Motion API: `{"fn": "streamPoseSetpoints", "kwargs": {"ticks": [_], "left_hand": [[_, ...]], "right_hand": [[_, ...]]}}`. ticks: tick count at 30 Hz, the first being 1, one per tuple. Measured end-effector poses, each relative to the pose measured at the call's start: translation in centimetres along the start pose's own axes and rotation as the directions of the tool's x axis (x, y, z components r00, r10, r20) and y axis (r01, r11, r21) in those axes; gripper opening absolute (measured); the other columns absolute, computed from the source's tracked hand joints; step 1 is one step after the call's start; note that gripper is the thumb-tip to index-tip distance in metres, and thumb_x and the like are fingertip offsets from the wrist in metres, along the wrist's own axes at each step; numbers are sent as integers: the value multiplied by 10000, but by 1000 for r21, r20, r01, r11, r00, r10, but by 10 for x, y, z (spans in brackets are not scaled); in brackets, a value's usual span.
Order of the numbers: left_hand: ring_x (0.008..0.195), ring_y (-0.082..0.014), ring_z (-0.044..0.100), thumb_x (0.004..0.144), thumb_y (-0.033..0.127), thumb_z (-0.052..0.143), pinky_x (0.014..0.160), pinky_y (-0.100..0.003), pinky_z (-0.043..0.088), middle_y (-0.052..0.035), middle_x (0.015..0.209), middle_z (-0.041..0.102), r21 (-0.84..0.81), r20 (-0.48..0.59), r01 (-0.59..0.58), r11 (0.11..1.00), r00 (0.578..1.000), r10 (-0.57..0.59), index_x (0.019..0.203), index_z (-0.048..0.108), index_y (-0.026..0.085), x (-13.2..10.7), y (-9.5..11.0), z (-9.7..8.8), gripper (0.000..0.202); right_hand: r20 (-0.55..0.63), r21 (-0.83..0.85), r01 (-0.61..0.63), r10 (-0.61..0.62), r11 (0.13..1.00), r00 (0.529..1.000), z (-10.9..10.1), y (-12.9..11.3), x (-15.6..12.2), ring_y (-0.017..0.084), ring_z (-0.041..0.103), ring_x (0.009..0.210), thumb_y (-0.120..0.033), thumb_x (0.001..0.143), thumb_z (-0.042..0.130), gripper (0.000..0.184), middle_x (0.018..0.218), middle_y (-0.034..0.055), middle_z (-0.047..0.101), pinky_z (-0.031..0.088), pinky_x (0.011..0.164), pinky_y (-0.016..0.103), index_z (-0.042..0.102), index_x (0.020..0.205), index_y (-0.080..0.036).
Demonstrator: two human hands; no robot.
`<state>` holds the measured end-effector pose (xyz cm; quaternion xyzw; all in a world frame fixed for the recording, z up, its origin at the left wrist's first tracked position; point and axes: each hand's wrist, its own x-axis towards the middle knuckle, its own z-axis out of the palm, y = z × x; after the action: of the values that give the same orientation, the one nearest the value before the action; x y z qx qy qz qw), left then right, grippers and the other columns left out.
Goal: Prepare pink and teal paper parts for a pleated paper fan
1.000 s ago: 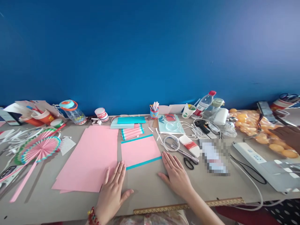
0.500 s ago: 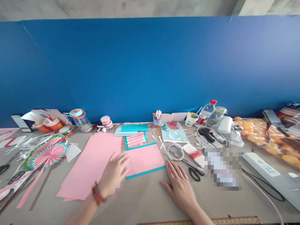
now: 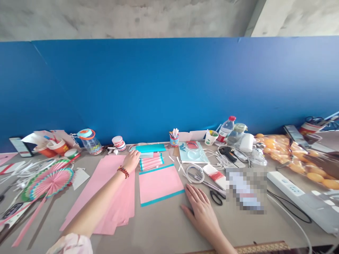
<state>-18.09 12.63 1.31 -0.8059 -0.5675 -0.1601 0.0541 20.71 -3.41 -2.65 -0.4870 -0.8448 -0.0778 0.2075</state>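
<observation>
My left hand (image 3: 132,160) reaches over the upper end of the fanned pink paper sheets (image 3: 90,190). Its fingers are stretched toward the left end of a teal paper stack (image 3: 152,148) and lie by the paler strip under it; contact is hard to make out. My right hand (image 3: 200,206) rests flat, fingers out, with its tips beside the lower right corner of a pink sheet with teal borders (image 3: 161,185). Behind that sheet lies a pleated pink-and-teal paper (image 3: 152,162). Black-handled scissors (image 3: 216,197) are right of my right hand.
A pink pleated fan (image 3: 51,183) lies at the left near a clear bottle (image 3: 90,143). At the back are a pen cup (image 3: 174,140) and a red-capped bottle (image 3: 226,130). Cables, a glue gun (image 3: 227,153), a power strip (image 3: 287,187) and bagged orange balls (image 3: 293,153) fill the right.
My left hand has moved forward from the near left edge of the bordered sheet to the teal paper stack. My right hand stays in place. The head view has tilted up slightly.
</observation>
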Motion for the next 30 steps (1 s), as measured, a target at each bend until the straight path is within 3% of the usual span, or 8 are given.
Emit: {"fn": "streamPoseSetpoints", "kwargs": {"ticks": [6, 11, 15, 19, 21, 24, 28, 30], "left_hand": [[1005, -281, 547, 816, 108, 572, 935, -443, 422, -89, 925, 625, -194, 11, 16, 981, 1000, -14, 753, 606, 194, 11, -5, -3, 111], [941, -259, 581, 781, 228, 649, 913, -396, 434, -53, 828, 652, -484, -2, 82, 871, 996, -95, 691, 606, 205, 22, -9, -30, 102], [715, -196, 590, 684, 384, 766, 725, -317, 472, -12, 716, 647, -748, 23, 196, 634, 962, -271, 718, 633, 187, 24, -21, -68, 240], [662, -151, 592, 684, 481, 775, 623, -264, 478, 8, 706, 615, -947, 37, 183, 264, 879, -475, 783, 584, 180, 12, -17, -106, 371], [663, -133, 595, 716, 434, 761, 632, -258, 500, 10, 710, 610, -989, 55, 121, 88, 841, -538, 772, 548, 187, -2, 0, -116, 331], [672, -119, 610, 703, 316, 777, 687, -266, 541, 16, 707, 613, -991, 120, 71, -110, 823, -555, 768, 557, 187, -37, 50, -112, 263], [729, -161, 665, 677, 294, 832, 709, -316, 574, -37, 843, 693, -956, 245, 125, -264, 834, -494, 890, 661, 154, -101, 143, -78, 306], [784, -179, 696, 702, 319, 829, 767, -323, 577, -43, 858, 721, -919, 335, 173, -353, 815, -472, 899, 684, 160, -131, 186, -57, 291]], "right_hand": [[-11, 49, -13, 14, 999, 1000, 2, 0, -1, 292, 509, 1308, -460, 942, 536, 540, 1447, 97, 537, 396, 1082, 475, 516, 1408, -189], [-9, 64, -22, 22, 998, 1000, 1, 0, -1, 288, 519, 1301, -445, 950, 522, 520, 1442, 94, 543, 406, 1086, 481, 514, 1416, -215], [-17, 79, -37, 38, 996, 999, 1, -1, -2, 295, 528, 1291, -438, 946, 528, 487, 1425, 98, 559, 419, 1079, 492, 552, 1379, -215], [-34, 118, -53, 58, 992, 998, 3, 0, -3, 294, 540, 1280, -414, 948, 534, 437, 1401, 104, 578, 430, 1079, 499, 586, 1331, -209], [-62, 152, -61, 71, 986, 996, 3, 2, -4, 294, 564, 1249, -396, 954, 528, 413, 1370, 117, 599, 448, 1064, 505, 593, 1311, -197], [-133, 221, -54, 85, 974, 987, -7, 0, -3, 290, 586, 1213, -350, 965, 509, 405, 1343, 126, 612, 486, 1025, 494, 558, 1334, -189], [-222, 352, 19, 64, 936, 973, -35, -28, -1, 279, 547, 1257, -340, 948, 550, 536, 1375, 143, 569, 516, 993, 436, 417, 1446, -192], [-235, 403, 87, 11, 911, 972, -50, -50, -1, 285, 527, 1271, -344, 928, 590, 577, 1372, 150, 562, 502, 1008, 439, 400, 1452, -193]]}}
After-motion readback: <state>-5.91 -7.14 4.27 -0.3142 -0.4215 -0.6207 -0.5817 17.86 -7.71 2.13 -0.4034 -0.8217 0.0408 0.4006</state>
